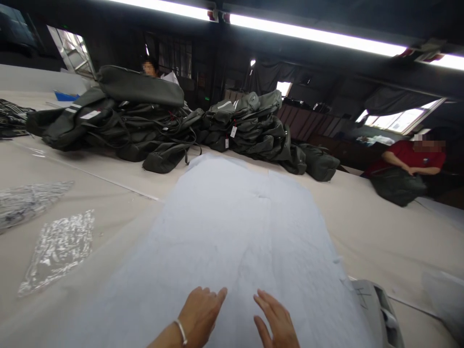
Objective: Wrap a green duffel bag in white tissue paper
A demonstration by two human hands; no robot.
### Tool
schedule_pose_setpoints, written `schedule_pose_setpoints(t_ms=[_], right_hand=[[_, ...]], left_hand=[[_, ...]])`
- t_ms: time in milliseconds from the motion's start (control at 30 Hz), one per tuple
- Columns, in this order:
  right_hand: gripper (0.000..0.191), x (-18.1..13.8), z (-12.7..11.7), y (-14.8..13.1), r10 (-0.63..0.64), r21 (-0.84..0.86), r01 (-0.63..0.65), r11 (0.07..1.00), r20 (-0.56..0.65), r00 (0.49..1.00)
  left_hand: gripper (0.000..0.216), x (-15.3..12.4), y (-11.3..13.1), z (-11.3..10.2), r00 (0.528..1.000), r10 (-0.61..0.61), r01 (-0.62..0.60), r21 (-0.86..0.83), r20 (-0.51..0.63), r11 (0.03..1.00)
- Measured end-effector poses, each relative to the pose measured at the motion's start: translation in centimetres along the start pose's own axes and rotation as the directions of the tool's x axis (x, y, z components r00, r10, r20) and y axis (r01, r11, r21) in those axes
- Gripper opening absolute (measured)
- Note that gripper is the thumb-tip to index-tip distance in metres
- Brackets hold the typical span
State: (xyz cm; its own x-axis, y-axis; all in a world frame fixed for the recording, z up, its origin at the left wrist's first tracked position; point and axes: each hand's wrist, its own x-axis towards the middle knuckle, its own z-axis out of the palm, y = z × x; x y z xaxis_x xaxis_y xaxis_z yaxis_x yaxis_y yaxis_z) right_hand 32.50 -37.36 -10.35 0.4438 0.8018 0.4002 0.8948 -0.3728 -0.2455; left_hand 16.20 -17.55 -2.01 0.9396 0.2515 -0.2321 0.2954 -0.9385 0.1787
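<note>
A large, thin white sheet [232, 217] is spread across the table in front of me, its far end near the bags. My left hand [201, 309], with a bracelet at the wrist, is over the near part of the sheet. Its index finger points forward, the other fingers bend down, and nothing shows in it. Beside it, my right hand [275, 319] has its fingers and thumb apart and is empty. Whether either hand presses on the sheet I cannot tell.
Dark green bags [250, 121] with white tags lie piled along the table's far side. Clear plastic bags [60, 251] lie at left. A grey tape dispenser [379, 309] stands by the sheet's right edge. A person in red [413, 159] handles a dark bag; another person is behind the pile.
</note>
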Motion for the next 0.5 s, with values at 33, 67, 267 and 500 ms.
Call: schedule_pose_setpoints(t_ms=[33, 67, 267, 500], right_hand=[[0.043, 0.9, 1.2, 0.4, -0.118, -0.064, 0.115, 0.991, -0.048, 0.992], [0.05, 1.4, 2.5, 0.6, -0.215, -0.139, 0.202, 0.97, -0.087, 0.973], [0.05, 1.1, 8.8, -2.0, -0.105, -0.267, 0.068, 0.961, -0.129, 0.986], [0.046, 0.7, 9.7, -4.2, 0.075, -0.163, -0.096, 0.982, -0.133, 0.988]], left_hand=[[0.069, 0.3, 0.6, 0.0, 1.0, 0.023, -0.023, 0.012, 0.01, 1.0], [0.067, 0.5, 1.1, 0.0, 0.999, 0.037, -0.037, 0.026, 0.019, 0.999], [0.059, 2.5, 3.1, -1.3, 0.986, 0.073, -0.081, 0.048, 0.153, 0.996], [0.063, 4.3, 2.9, -0.8, 0.967, 0.081, -0.076, -0.028, 0.242, 0.997]])
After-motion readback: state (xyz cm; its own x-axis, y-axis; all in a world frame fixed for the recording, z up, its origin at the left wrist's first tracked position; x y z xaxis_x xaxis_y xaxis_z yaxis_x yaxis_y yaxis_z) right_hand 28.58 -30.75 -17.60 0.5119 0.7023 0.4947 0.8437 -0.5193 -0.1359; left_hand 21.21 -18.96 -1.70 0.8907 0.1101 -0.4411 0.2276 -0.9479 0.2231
